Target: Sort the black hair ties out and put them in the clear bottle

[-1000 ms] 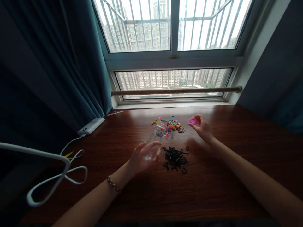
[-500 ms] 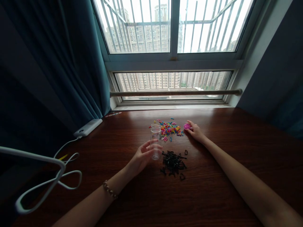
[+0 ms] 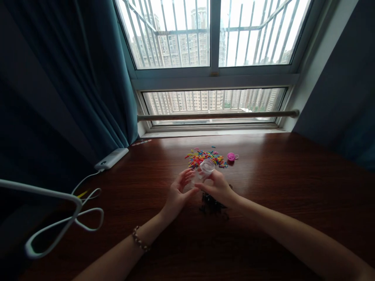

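Note:
A clear plastic jar (image 3: 207, 167) is tilted between my hands, its round end facing up and to the right. My right hand (image 3: 218, 189) grips it from the right, thumb below and fingers along the side. My left hand (image 3: 179, 191) is curved around the lower left end, fingers slightly spread. Just behind the jar lies a pile of small colourful clips (image 3: 202, 157). Under my right hand is a pile of small black pieces (image 3: 211, 203), partly covered. A pink cap with a loop (image 3: 231, 157) rests on the table beyond my right hand.
The brown wooden table (image 3: 263, 168) reaches back to a barred window. On the left stand a white power bank (image 3: 111, 159) and a looping white cable (image 3: 76, 210), near a blue curtain (image 3: 96, 86). A yellow strip (image 3: 83, 194) lies by the cable.
My right hand has let go of the pink cap and moved left onto the jar. The jar has gone from upright to tilted, shifting slightly right.

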`<state>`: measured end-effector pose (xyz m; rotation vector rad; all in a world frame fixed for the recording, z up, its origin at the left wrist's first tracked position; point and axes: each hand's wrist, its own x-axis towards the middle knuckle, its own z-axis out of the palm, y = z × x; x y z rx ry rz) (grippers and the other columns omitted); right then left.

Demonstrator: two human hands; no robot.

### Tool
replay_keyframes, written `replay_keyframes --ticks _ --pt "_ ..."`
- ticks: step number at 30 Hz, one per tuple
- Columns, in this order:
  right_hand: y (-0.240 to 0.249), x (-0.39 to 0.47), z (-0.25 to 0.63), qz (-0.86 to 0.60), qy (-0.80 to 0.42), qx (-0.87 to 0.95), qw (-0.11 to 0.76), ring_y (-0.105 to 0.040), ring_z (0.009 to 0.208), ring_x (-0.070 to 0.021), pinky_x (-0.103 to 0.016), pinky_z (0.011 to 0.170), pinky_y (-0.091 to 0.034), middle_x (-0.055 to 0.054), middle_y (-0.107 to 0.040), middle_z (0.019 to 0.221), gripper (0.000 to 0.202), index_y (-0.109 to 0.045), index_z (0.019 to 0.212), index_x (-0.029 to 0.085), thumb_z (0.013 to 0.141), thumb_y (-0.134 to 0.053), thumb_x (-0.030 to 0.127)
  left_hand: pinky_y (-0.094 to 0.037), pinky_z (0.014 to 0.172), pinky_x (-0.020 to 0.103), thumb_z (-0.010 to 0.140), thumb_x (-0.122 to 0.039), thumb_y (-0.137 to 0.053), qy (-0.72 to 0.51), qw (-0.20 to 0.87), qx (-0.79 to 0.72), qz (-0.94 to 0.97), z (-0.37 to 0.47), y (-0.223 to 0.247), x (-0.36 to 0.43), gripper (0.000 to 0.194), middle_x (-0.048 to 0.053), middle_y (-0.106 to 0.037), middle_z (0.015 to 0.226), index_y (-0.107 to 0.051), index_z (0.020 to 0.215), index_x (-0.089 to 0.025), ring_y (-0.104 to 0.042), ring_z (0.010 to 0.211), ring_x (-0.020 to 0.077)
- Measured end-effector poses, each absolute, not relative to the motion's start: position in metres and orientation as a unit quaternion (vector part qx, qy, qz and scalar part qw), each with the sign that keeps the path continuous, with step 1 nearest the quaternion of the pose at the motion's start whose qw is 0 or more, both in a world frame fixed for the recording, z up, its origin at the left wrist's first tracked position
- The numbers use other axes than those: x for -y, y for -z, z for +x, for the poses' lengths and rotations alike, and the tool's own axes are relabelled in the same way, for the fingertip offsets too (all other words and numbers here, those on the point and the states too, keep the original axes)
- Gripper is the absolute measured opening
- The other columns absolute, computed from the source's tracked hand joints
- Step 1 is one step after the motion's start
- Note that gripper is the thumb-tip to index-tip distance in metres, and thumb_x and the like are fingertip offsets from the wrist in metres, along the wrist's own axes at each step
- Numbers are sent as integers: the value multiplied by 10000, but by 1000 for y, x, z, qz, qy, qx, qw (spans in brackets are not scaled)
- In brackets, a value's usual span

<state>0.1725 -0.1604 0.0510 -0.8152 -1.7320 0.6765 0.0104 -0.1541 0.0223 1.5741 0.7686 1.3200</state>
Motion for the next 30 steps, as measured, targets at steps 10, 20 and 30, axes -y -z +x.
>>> replay_keyframes --ticks 10,20,30 --pt "-43 144 319 -529 -105 681 495 -592 770 -209 -343 673 -490 -77 -616 910 325 -550 929 166 696 -653 368 -353 1000 403 741 -291 -621 -418 249 -353 799 8 -26 160 388 75 -527 1196 -519 1105 -203 -464 1140 213" --pt "-50 175 347 -447 27 832 328 -537 940 -235 -368 806 -466 -71 -584 1041 412 -524 1118 202 719 -623 226 -386 946 443 571 -515 -696 -282 166 -384 863 11 -32 166 716 105 -494 1143 -489 1175 -192 -440 1083 272" --pt "-59 188 336 -405 48 879 246 -506 948 -248 -394 832 -450 -88 -574 1059 434 -491 1157 170 743 -610 225 -446 803 353 515 -566 -702 -157 200 -387 886 50 -35 158 787 95 -497 1024 -487 1171 -188 -503 921 242"
